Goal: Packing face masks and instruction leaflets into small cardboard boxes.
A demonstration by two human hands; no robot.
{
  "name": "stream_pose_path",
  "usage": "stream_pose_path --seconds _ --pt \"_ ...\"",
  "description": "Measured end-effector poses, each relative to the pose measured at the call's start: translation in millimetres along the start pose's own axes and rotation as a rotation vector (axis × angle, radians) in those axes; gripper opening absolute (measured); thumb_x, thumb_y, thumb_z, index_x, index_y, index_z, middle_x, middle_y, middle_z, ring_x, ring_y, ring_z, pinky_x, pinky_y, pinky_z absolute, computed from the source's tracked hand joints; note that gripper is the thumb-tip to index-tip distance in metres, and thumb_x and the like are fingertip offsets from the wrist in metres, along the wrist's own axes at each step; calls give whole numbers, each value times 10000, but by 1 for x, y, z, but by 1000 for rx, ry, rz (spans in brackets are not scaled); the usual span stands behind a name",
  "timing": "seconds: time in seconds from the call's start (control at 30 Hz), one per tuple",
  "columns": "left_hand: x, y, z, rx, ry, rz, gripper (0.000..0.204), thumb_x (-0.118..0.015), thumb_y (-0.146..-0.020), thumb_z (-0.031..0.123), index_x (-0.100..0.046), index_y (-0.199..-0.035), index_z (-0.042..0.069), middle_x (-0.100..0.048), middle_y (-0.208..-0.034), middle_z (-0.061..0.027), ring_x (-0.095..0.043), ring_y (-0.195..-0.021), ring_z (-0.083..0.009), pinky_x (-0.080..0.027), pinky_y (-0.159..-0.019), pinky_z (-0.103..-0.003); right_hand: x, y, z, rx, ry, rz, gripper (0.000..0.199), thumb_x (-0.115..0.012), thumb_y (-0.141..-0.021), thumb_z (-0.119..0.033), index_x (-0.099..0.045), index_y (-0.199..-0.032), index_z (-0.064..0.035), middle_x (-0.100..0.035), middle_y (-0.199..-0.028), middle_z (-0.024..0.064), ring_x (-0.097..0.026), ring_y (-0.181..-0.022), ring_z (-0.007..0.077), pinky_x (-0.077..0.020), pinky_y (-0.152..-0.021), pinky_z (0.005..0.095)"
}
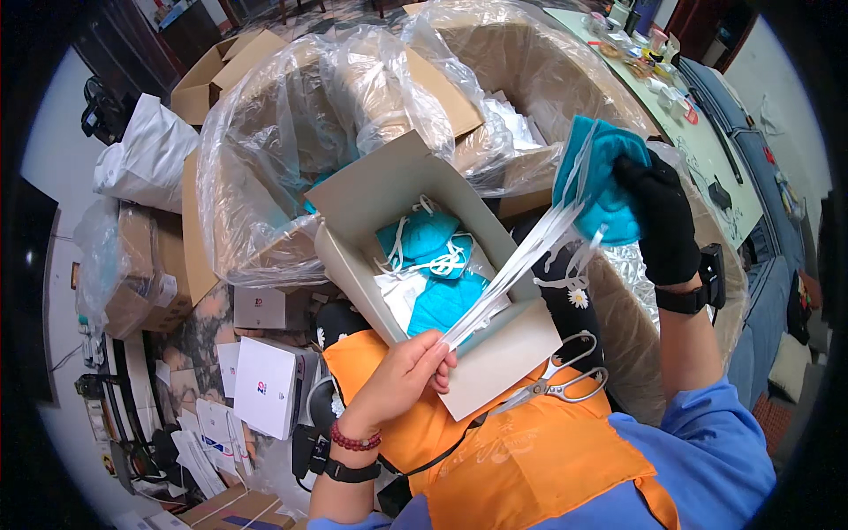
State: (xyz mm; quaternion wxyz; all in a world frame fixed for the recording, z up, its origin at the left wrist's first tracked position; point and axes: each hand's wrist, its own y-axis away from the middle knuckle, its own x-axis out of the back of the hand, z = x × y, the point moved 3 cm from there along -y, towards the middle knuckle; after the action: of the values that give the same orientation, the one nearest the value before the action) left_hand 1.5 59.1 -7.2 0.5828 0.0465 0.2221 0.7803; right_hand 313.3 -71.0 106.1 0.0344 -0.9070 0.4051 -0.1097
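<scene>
My right hand (664, 212), in a black glove, grips a small stack of teal face masks (602, 181) raised at the right. White elastic straps (521, 265) run taut from the masks down to my bare left hand (408, 369), which pinches their ends between thumb and fingers. Beneath the straps, an open grey-white cardboard box (375, 184) rests tilted on my lap. Several more teal masks (422, 237) with white straps lie inside it, along with some white material. Metal scissors (558, 384) lie partly spread on my orange apron (530, 459), by the box's front flap.
Large cartons lined with clear plastic (265, 168) stand beyond the box; one holds white items (512, 124). White boxes (265, 389) and papers lie on the floor at left. A cluttered pale table (707, 168) and a blue sofa (768, 309) are at right.
</scene>
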Motion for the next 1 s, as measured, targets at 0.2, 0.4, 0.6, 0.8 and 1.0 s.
stream_pose_path --seconds 0.2,0.4,0.6,0.8,1.0 --pt "-8 -10 18 -79 -251 76 235 -425 -1038 179 -566 -985 -1 -559 -760 -19 -589 -695 -109 -520 -676 -261 2 39 24 25 -49 -99 444 -698 -847 -242 -592 -1212 -14 -664 -1084 70 -609 -952 158 -497 -876 322" --pt "-16 -26 67 -604 -828 420 114 -482 -963 106 -537 -959 6 -571 -806 -196 -582 -714 -364 -452 -633 -429 -119 99 -29 -387 -623 -1420 264 -559 -970 -209 -601 -763 -50 -600 -801 81 -617 -752 242 -509 -727 378" --pt "-13 4 67 -435 -900 269 120 -503 -959 109 -514 -895 8 -599 -810 -177 -599 -728 -370 -467 -613 -426 -99 72 19 -401 25 -1211 664 -791 -796 -148 -505 -1382 -25 -563 -1334 137 -526 -1209 194 -421 -1043 368" --pt "-33 10 35 -457 -119 96 123 -518 -912 33 -602 -940 -52 -631 -757 -100 -610 -668 -145 -490 -610 -299 -101 92 0 -423 -189 -821 689 -736 -818 -120 -430 -1427 -22 -585 -1260 123 -576 -1122 191 -474 -985 363" --pt "-45 22 55 -533 -196 -82 181 -564 -870 46 -603 -1032 -23 -655 -830 -168 -650 -724 -302 -526 -671 -373 -101 107 -27 -21 59 -854 421 -703 -841 -166 -611 -1233 -43 -666 -1105 98 -653 -953 183 -538 -850 331"
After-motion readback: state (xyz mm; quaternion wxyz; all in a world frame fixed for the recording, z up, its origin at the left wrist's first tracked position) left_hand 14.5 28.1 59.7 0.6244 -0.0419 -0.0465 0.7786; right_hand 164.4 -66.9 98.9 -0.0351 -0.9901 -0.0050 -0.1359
